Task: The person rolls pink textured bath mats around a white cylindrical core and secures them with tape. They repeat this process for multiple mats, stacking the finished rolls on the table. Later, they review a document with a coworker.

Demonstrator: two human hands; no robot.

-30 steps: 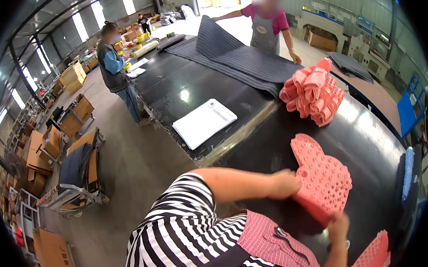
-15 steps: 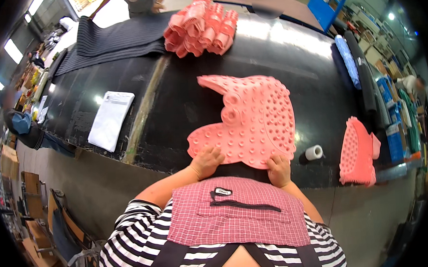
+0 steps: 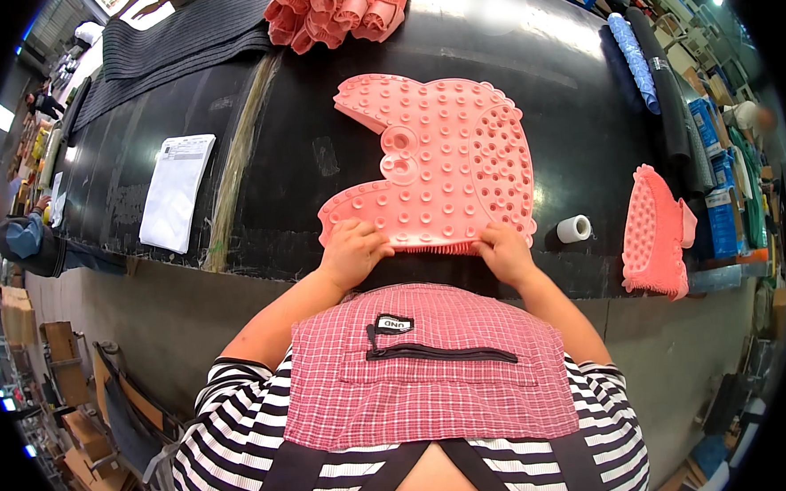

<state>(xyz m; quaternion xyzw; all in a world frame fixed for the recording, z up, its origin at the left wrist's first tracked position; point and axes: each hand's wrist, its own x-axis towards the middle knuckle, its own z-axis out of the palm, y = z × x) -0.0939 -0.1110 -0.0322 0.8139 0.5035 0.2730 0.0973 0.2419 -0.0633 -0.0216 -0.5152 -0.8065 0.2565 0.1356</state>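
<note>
A pink rubber mat [image 3: 439, 185] lies on the black table in front of me, its suction cups facing up and a notch in its left side. My left hand [image 3: 355, 253] is closed on the mat's near edge, left of its middle. Farther right along the same edge, my right hand [image 3: 505, 253] grips the mat near its right corner. Between the hands the edge is lifted a little, and a row of bristles shows under it. Both thumbs and fingers are partly hidden by the mat and the backs of the hands.
Rolled pink mats [image 3: 336, 13] are piled at the back. A white tape roll [image 3: 573, 229] and a folded pink mat [image 3: 652, 236] are at the right. Papers [image 3: 177, 195] lie at the left, near black ribbed matting [image 3: 174, 61]. Fabric rolls [image 3: 661, 98] line the far right.
My hands have lifted the mat's near edge, so bristles now show beneath it. The mat's far left part lies flatter. The whole view has shifted, with the table higher in the picture.
</note>
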